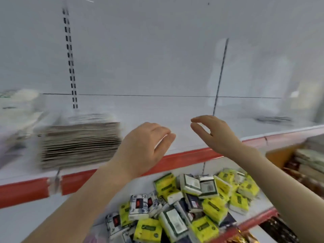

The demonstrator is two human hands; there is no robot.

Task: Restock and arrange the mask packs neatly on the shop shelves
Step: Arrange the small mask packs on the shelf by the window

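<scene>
A tall stack of flat mask packs [80,142] lies on the white shelf [157,111] at the left, blurred by motion. A thinner pile of packs [273,119] lies far right on the same shelf. My left hand [143,148] hovers over the shelf's front edge, just right of the tall stack, fingers loosely bent and holding nothing. My right hand [215,134] hangs beside it above the bare middle of the shelf, thumb and fingers apart, also holding nothing.
The shelf's front edge carries a red price strip [184,156]. On the lower shelf lies a jumble of small yellow and white tissue packs [192,204]. A cardboard box [284,155] with stacked goods stands at the right. White bags [15,106] sit at the far left.
</scene>
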